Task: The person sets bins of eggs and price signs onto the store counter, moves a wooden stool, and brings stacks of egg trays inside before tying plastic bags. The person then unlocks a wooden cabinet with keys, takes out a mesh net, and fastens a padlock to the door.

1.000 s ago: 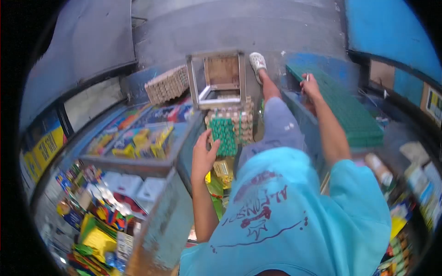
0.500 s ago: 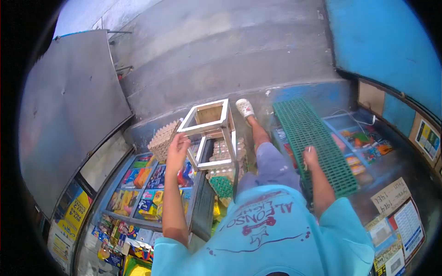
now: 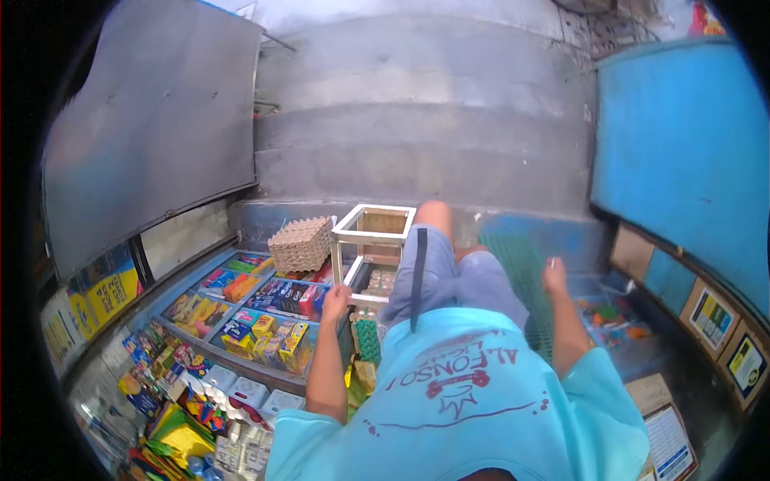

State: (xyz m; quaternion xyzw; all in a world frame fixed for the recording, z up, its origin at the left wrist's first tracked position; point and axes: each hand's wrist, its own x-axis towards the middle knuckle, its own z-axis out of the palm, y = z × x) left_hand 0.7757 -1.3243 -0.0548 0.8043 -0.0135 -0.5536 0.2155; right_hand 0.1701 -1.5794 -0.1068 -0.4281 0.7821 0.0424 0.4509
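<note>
My left hand (image 3: 336, 305) is at the lower left corner of a white open-sided frame (image 3: 375, 236), its fingers curled together. Whether they grip the frame's post or only rest beside it, I cannot make out. The frame stands upright, with egg trays (image 3: 380, 282) showing through its open side. A stack of cardboard egg trays (image 3: 301, 244) sits to its left, and a green egg tray (image 3: 366, 340) lies below it. Out on the other side, my right hand (image 3: 553, 276) is closed above a green slatted mat (image 3: 513, 260); what it holds, if anything, is too small to name.
A compartmented display case (image 3: 228, 321) with packets lies at left. More goods, including a yellow pack (image 3: 180, 437), are below it. Grey steps (image 3: 417, 120) rise ahead. A grey panel (image 3: 152, 112) and a blue panel (image 3: 682, 136) flank them.
My left hand has gone from open at the frame's upper part down to its lower corner, fingers now curled. My view has shifted, and the outstretched leg is now bent, with the knee raised.
</note>
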